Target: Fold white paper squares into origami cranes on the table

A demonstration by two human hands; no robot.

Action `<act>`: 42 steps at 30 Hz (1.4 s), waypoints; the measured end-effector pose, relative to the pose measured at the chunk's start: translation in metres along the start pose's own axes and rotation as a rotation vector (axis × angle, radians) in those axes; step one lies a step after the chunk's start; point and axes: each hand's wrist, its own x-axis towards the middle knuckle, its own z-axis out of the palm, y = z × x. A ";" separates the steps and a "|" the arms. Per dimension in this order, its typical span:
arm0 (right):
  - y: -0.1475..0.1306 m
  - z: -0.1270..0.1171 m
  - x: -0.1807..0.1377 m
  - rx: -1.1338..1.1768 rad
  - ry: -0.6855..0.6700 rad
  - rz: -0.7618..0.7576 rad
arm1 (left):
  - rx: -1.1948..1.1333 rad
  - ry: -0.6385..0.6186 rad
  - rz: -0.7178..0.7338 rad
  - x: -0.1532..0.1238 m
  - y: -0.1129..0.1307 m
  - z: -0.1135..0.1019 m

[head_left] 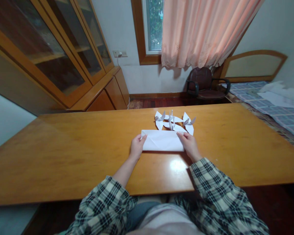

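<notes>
A white sheet of paper [163, 141], folded into a long rectangle, lies flat on the wooden table [63, 150]. My left hand [136, 147] pinches its left end, fingers curled onto the upper corner. My right hand [189, 145] presses on its right end, fingers bent over the upper edge. Just behind the sheet stand three folded white paper cranes [172, 122], close together, apart from both hands.
A wooden cabinet with glass doors [63, 58] runs along the left wall. A dark armchair [205, 85] stands under the pink curtain [203, 31] beyond the table. A bed with a checked cover [274, 104] is at the right.
</notes>
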 end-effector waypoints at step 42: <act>-0.004 0.021 -0.006 -1.361 -0.043 -0.131 | 1.337 -0.575 0.728 0.017 0.018 0.002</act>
